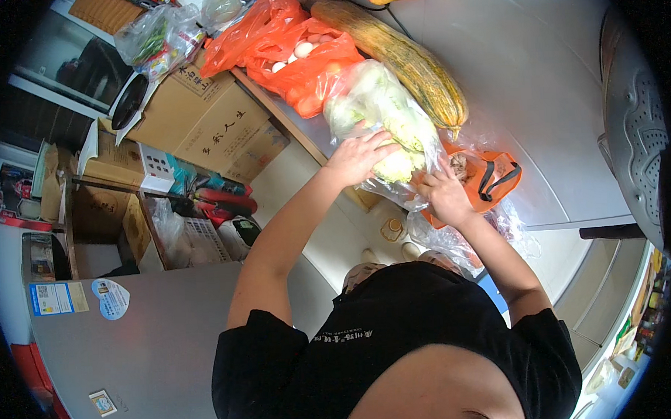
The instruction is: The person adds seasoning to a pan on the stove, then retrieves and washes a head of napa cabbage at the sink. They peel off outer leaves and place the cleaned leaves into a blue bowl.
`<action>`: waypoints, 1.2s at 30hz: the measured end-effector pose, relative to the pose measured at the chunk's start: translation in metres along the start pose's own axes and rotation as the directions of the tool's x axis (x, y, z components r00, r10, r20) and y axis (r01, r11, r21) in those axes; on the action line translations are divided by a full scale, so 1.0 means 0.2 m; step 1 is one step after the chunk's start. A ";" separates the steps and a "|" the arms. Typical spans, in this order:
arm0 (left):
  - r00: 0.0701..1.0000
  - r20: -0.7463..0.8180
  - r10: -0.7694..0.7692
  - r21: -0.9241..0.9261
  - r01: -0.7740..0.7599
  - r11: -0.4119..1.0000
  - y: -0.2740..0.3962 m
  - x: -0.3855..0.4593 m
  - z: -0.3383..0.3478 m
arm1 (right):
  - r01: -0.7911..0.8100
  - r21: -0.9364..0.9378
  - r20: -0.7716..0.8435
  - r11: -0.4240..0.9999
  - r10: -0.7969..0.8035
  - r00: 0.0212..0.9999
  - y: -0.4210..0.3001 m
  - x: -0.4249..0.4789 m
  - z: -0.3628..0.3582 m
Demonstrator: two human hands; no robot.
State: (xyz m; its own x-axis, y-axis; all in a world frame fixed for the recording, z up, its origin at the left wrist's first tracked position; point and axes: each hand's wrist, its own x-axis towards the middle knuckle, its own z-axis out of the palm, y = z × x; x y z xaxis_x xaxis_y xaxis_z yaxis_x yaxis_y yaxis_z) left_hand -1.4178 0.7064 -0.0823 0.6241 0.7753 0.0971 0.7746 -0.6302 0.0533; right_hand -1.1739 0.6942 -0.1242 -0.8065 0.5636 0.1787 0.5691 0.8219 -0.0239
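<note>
A clear plastic bag [351, 106] holds pale green leafy heads, which look like cabbage [405, 132], at the near edge of the grey table. My left hand [364, 156] grips the cabbage from the left, fingers spread over its leaves. With curled fingers, my right hand [448, 197] holds the loose plastic at the bag's right side; its fingertips are partly hidden. Just beyond the right hand is an orange bag [492, 173] with black handles, and something brownish shows at its mouth. A long ridged yellow-green squash [408, 60] lies behind the cabbage.
Red plastic bags [285, 45] with eggs [303, 49] sit left of the squash. Cardboard boxes [210, 125] are stacked beyond the table's left edge. A perforated metal rack or tray [646, 137] stands at right. On the floor is a bottle [392, 229]. A grey refrigerator-like surface [168, 348] occupies the lower left.
</note>
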 end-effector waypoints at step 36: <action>0.158 -0.245 -0.957 -0.715 -0.696 0.068 0.37 -0.44 -0.54 | -0.277 0.885 0.151 -0.373 -0.333 0.931 -0.27 0.34 -0.40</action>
State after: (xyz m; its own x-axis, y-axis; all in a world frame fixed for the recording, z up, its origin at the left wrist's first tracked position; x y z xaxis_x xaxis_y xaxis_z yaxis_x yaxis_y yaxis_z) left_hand -1.4263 0.5877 0.0206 -0.6676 0.7149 0.2078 -0.4549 -0.6127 0.6463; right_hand -1.2464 0.6809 -0.0321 -0.9644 0.2631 0.0257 -0.1307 -0.3902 -0.9114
